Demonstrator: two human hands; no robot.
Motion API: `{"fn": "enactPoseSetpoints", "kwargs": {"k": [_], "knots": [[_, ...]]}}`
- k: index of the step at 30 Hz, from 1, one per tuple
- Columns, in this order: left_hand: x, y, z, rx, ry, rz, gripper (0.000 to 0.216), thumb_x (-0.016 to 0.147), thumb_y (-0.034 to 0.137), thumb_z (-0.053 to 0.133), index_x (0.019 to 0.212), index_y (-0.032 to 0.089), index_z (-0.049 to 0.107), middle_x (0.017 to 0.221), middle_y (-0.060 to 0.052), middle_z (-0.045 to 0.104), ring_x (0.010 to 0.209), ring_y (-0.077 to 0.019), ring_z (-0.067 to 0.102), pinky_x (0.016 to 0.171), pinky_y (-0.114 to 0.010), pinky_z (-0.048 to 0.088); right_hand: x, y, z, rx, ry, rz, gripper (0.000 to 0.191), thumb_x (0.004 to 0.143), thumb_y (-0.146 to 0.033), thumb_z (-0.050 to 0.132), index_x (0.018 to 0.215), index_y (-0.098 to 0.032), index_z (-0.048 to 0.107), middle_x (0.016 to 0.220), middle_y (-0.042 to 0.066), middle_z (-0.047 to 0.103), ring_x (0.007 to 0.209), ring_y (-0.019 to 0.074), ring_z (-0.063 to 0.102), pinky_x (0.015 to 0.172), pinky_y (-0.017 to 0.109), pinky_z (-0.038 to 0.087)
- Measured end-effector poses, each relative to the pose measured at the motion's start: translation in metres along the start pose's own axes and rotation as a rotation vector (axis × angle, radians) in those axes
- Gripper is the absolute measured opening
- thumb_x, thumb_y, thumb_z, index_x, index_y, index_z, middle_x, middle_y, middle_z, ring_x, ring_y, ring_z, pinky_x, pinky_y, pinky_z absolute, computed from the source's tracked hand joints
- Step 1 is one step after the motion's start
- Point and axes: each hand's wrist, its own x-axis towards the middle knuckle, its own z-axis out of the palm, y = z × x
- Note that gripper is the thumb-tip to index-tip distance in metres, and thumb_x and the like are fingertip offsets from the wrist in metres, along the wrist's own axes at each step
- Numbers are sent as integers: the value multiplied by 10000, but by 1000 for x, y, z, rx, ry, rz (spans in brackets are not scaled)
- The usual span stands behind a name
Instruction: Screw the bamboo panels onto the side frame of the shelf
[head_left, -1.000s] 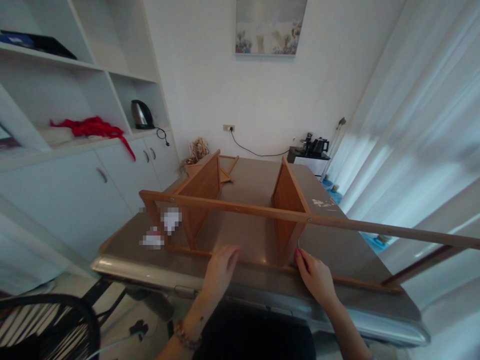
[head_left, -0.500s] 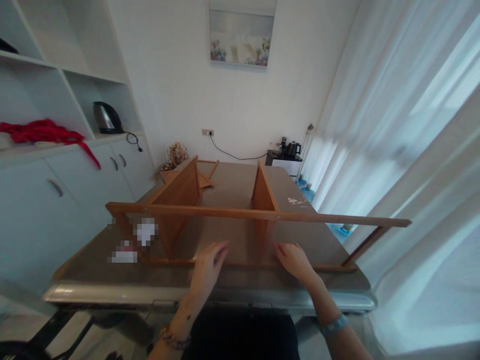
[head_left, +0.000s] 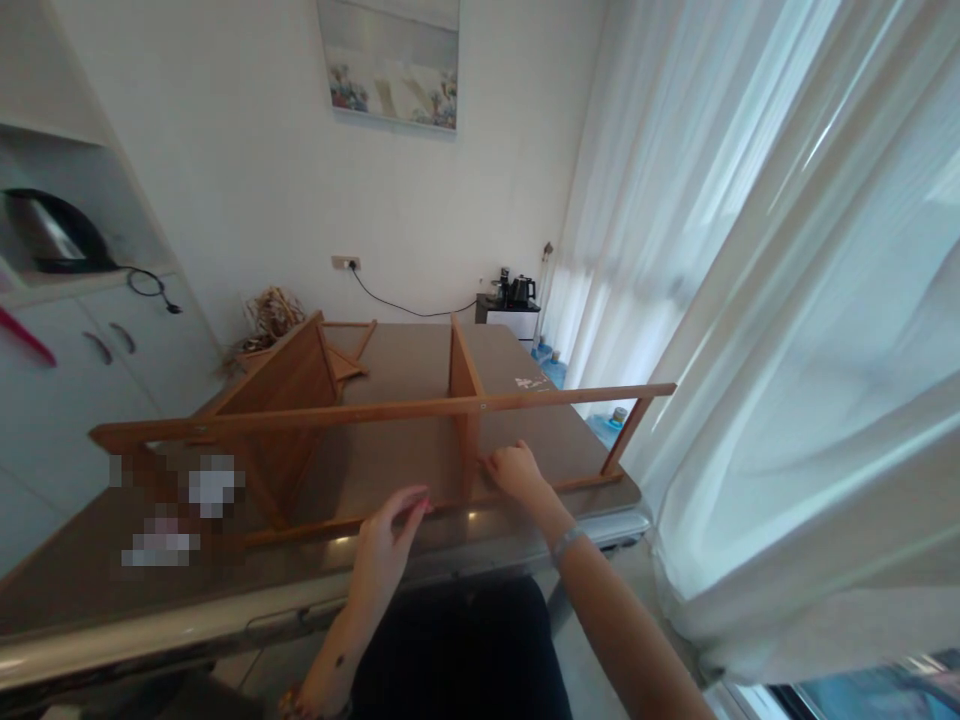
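Observation:
A wooden shelf rack [head_left: 390, 408] lies on its side on the brown table [head_left: 390, 345]. Two boards, a left one [head_left: 281, 370] and a narrower-looking middle one [head_left: 465, 370], stand between its rails. My left hand [head_left: 382, 535] hovers near the rack's lower front rail, thumb and fingertips brought together in a pinch; whatever may be between them is too small to make out. Beside the middle board is my right hand [head_left: 519, 472], its fingers curled and the tips close to the board's right side. What those fingers hold, if anything, is hidden.
Further wooden pieces [head_left: 349, 365] lie behind the left board, near a pot of dried plants [head_left: 271, 315]. White papers [head_left: 532, 383] rest on the table's right. A kettle [head_left: 56, 235] stands in the left cabinet. Curtains [head_left: 720, 400] and water jugs [head_left: 553, 368] are at the right.
The view has turned right, so the rack sits further left in it. My right hand has come closer to the middle board, and my left thumb and fingertips remain close together.

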Motion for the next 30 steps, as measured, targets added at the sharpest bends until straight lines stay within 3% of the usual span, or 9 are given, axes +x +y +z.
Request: {"fn": "enactPoseSetpoints", "kwargs": {"k": [7,10,14,18,21,24,27,30], "knots": [[-12,19,14,-210,34,-24,187,903,368,515,985,216,443,825,-6,673,843,-168,659,820,-310,468,-68,-17,-19,146,375,259,538,1007,-344,153,869,-176,645,832,78,693,889,198,541,885,358,249],[-18,34,27,-382,42,-25,164,911,342,505,953,220,405,766,22,610,780,-138,625,783,-277,458,-100,-47,-23,487,581,239,405,986,-389,292,925,-214,652,888,41,681,903,193,521,878,345,284],[-33,56,45,-663,7,-110,253,886,393,544,982,228,379,858,9,588,811,-131,614,750,-257,473,-129,-90,-26,869,602,40,299,946,-393,425,1131,-288,635,1087,37,646,1023,190,521,891,339,370],[-47,69,59,-791,8,-188,303,857,449,572,945,230,381,857,9,584,789,-136,622,748,-268,493,-140,-107,-18,1133,604,69,289,935,-340,465,1151,-281,647,1103,50,656,1027,179,562,859,323,458],[-49,68,66,-716,64,-199,280,867,459,552,920,221,415,833,10,580,793,-131,614,750,-251,493,-141,-96,-10,1146,594,48,287,939,-321,458,1138,-277,660,1086,50,676,1012,181,584,867,337,473],[-43,57,69,-607,7,-141,240,906,442,490,990,223,442,884,-11,607,815,-134,610,776,-255,496,-132,-65,-7,1033,581,28,292,942,-339,443,1102,-272,678,1050,56,691,980,193,594,869,349,467],[-38,41,66,-454,-29,-35,175,933,394,443,988,229,451,834,-18,604,783,-145,602,759,-265,497,-105,-22,-9,933,623,145,349,952,-382,391,1053,-232,690,999,82,694,906,194,612,792,315,478],[-34,21,58,-248,102,7,160,916,376,455,952,232,515,836,-44,607,808,-175,603,765,-292,500,-62,20,-5,735,557,139,390,945,-411,378,1087,-213,682,980,100,692,912,214,604,871,367,450]]}}
